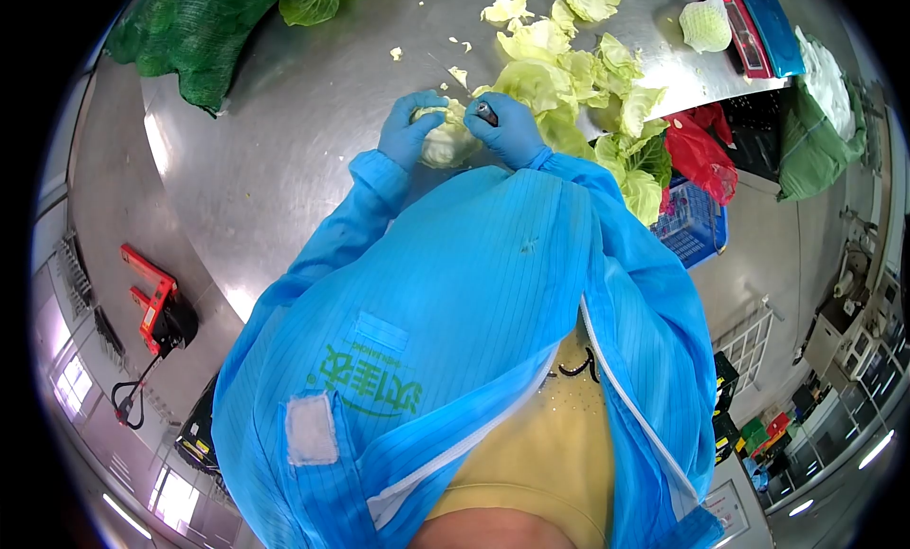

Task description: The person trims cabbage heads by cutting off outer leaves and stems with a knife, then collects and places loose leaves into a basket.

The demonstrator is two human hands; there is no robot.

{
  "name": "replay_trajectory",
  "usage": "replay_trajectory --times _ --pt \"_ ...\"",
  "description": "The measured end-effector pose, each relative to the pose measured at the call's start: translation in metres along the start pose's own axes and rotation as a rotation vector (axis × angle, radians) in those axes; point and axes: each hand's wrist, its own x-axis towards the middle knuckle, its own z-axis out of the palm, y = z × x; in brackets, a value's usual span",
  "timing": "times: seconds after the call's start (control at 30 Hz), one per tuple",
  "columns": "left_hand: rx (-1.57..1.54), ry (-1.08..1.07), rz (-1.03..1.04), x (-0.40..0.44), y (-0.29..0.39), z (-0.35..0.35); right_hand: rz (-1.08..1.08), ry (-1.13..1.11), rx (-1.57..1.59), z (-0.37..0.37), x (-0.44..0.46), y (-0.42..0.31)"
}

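In the head view, a pale green cabbage (447, 145) rests on the steel table, close to my body. My left hand (406, 132), in a blue glove, grips its left side with curled fingers. On the other side, my right hand (512, 134), also gloved, is closed around the dark handle of a knife (486, 114). A thin blade seems to point away toward the upper left; its edge is hard to make out. Loose cabbage leaves (536, 82) are heaped just beyond and right of my right hand.
Small leaf scraps dot the steel table (284, 122). A green mesh sack (194, 42) lies at the far left, and another cabbage (706, 24) at the far right. Beside the table's right edge are a red bag (701, 151) and a blue crate (697, 228). A red pallet jack (152, 302) stands left.
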Motion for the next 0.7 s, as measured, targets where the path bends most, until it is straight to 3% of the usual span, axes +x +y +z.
replay_trajectory --times 0.13,0.2,0.23,0.3,0.33,0.43,0.5,0.6,0.67,0.7 --pt "-0.050 0.002 -0.031 0.002 -0.002 -0.003 0.067 0.110 -0.045 -0.003 -0.004 0.002" --pt "-0.041 -0.010 -0.027 0.001 -0.001 -0.005 0.079 0.344 0.100 0.001 -0.004 0.012" --pt "-0.040 -0.028 0.000 0.000 0.001 -0.006 0.078 0.345 0.099 -0.002 -0.005 0.010" --pt "-0.039 -0.049 0.028 0.000 0.000 -0.007 0.216 0.125 0.015 -0.010 -0.008 0.002" --pt "-0.093 -0.033 0.001 -0.001 -0.002 -0.007 0.217 0.127 0.015 -0.006 -0.008 0.006" --pt "-0.133 -0.024 -0.031 -0.001 0.000 -0.008 0.068 0.001 0.210 0.004 -0.005 0.012" --pt "-0.120 -0.032 -0.040 -0.003 0.001 -0.009 -0.057 -0.078 0.004 0.002 -0.004 0.009" --pt "-0.065 0.034 -0.030 -0.009 0.006 -0.005 -0.083 -0.101 0.015 0.000 -0.003 0.004" --pt "0.468 -0.002 0.539 -0.017 0.024 -0.002 -0.154 -0.059 -0.007 0.001 -0.002 0.008" --pt "0.468 -0.005 0.537 -0.016 0.028 -0.003 -0.223 -0.024 -0.029 0.001 -0.002 0.010"
